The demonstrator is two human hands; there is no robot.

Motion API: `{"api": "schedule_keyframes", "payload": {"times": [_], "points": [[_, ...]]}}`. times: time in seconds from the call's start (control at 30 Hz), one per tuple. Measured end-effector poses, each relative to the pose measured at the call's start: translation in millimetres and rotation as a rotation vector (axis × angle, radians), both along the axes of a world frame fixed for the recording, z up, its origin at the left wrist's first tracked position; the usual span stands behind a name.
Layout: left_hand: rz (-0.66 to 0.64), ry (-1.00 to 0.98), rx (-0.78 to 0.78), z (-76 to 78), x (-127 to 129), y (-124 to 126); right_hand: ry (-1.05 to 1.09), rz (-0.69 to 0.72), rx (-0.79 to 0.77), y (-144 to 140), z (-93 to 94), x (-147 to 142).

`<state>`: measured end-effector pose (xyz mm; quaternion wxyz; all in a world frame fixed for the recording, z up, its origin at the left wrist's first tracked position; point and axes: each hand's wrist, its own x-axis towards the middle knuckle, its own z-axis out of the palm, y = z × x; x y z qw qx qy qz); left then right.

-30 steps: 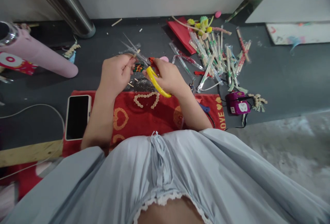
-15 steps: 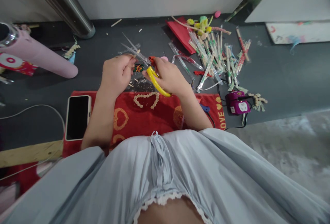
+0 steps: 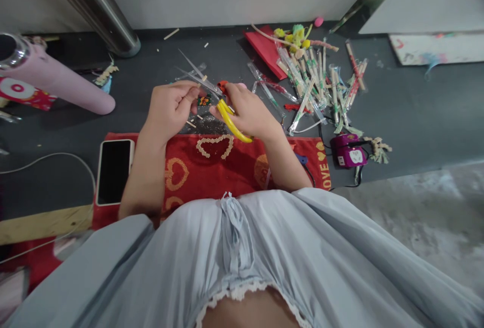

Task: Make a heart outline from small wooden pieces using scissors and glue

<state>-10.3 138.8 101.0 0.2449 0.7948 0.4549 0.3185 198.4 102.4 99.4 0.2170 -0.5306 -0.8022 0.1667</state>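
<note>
My right hand grips yellow-handled scissors, their blades parted and pointing up and left. Between the blades sits the tip of a thin pale stick. Closed in a pinch, my left hand holds this stick close to the blades; most of it is hidden by the fingers. Just under the scissors, on the dark table, lies a small green and orange patterned piece. Short pale offcuts and crumbs are scattered below it. A heart-like outline of pale beaded pieces rests on the red towel.
Right of my hands is a pile of wrapped sticks beside a red envelope. A purple device with a cord stands at the table's front right. Left are a phone, a pink bottle and a metal post.
The scissors have shifted very slightly right and down with my right hand, their blades a little wider apart. My left hand has barely moved, still pinching the stick.
</note>
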Motion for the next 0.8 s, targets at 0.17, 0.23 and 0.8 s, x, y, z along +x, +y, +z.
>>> {"api": "schedule_keyframes", "payload": {"times": [0.17, 0.23, 0.8], "points": [[-0.004, 0.045, 0.035, 3.6, -0.2, 1.5, -0.03, -0.063, -0.034, -0.3, 1.9, -6.7], [-0.004, 0.075, 0.043, 4.5, -0.2, 1.7, -0.045, -0.085, -0.059, -0.2, 2.9, -8.8], [0.16, 0.303, 0.251, -10.1, 3.6, 6.8, 0.05, -0.13, -0.134, 1.5, 0.0, -15.6]]}}
